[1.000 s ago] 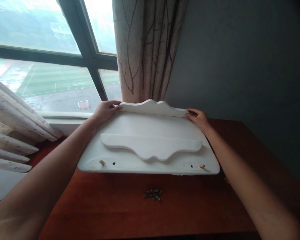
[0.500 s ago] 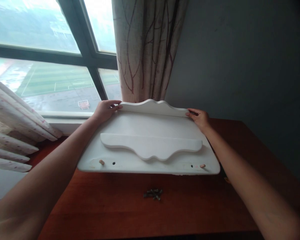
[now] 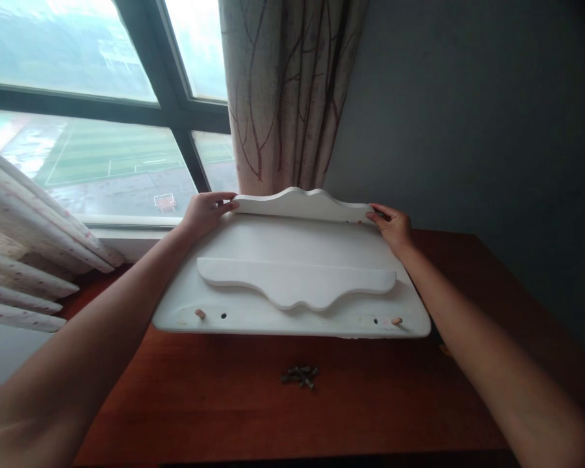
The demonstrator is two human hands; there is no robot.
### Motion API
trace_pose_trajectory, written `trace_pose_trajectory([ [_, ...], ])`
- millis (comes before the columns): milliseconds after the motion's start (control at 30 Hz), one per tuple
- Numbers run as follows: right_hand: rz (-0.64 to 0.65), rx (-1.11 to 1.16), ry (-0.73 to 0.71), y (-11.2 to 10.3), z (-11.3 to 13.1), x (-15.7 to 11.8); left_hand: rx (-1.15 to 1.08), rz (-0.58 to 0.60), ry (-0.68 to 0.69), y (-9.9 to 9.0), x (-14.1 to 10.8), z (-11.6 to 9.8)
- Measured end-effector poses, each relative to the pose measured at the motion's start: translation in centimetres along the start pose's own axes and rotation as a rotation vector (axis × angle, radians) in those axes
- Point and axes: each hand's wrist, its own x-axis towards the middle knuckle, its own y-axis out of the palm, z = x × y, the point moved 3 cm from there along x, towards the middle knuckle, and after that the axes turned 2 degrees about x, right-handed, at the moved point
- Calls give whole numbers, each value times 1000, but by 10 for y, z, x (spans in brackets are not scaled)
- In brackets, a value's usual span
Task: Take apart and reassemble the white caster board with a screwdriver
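Beyond the reddish-brown bench (image 3: 292, 416), patterned curtains hang. With both arms stretched forward, my left hand (image 3: 207, 213) and right hand (image 3: 394, 227) pinch opposite ends of the wavy white strip (image 3: 299, 203), above the white panel's (image 3: 292, 240) far edge.

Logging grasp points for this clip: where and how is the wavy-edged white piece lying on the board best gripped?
Probably by its narrow ends, left hand from the left, right hand from the right. The wavy-edged piece lies flat on the board, slim at both ends and deepest mid-length, so end pinches should balance it.
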Motion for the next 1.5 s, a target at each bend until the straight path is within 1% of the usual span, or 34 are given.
trace_pose_trajectory([
  [300, 22, 35, 24, 0, 6, -6, -10, -11, 13, -1, -2, -2],
  [500, 29, 38, 39, 1, 8, -7, -115, -92, 18, 1, 2, 6],
  [667, 19, 7, 15, 0, 6, -7, -104, -96, 29, 1, 0, 5],
  [767, 4, -11, -18, 0, 7, -6, -108, -77, 27, 0, -1, 3],
  [933, -8, -61, -81, -2, 14, -8, -123, -117, 53, -4, -4, 1],
  [1000, 7, -96, -108, -6, 19, -11, -112, -105, 70, -7, -9, 1],
  [1100, 34, -151, -161, -14, 28, -19, -75, -48, 110, -11, -19, 1],
  [1233, 109, -217, -234, -20, 35, -31, -25, 16, 170, -13, -29, 2],
  [1333, 142, -257, -281, -21, 37, -39, -13, 29, 188, -14, -32, 3],
  [1500, 156, -304, -353, -21, 38, -46, 8, 26, 227, -15, -36, 3],
])
